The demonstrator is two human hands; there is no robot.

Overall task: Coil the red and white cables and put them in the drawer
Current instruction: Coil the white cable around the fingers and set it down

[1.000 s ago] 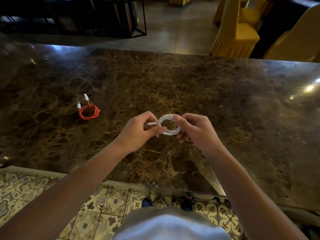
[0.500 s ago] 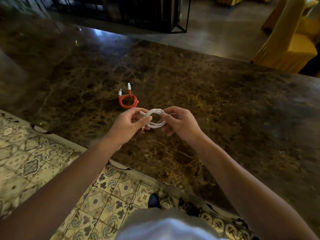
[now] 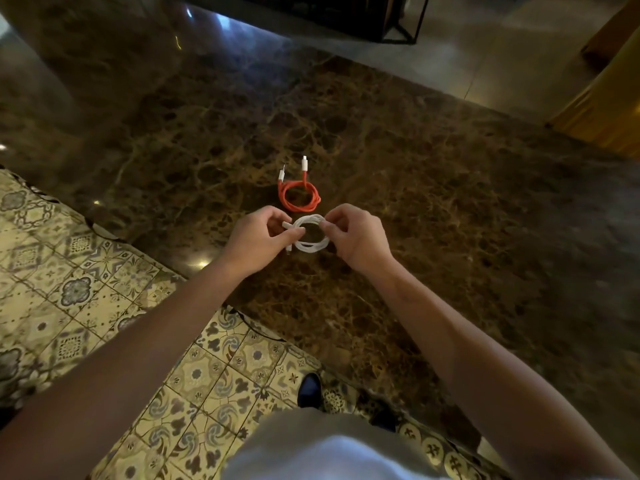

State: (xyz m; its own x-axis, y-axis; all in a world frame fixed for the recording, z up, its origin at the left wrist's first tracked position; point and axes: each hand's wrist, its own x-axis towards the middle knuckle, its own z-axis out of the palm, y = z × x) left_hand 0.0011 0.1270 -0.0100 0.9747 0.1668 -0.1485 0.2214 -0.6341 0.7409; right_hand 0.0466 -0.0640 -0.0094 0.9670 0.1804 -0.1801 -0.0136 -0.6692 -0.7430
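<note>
Head view showed, from left to right, the patterned floor tiles, then the left hand pinching the left side of the white cable, one plug end poking out by its thumb. That cable was wound into a small ring held just above the marbled desk, and the right hand pinched its right side. Just beyond lay the red cable, already coiled, both plugs pointing away. Coiling looked all but finished; the next move probably called for securing the loose end, gathering both coils, and finding the drawer, which was not in view.
</note>
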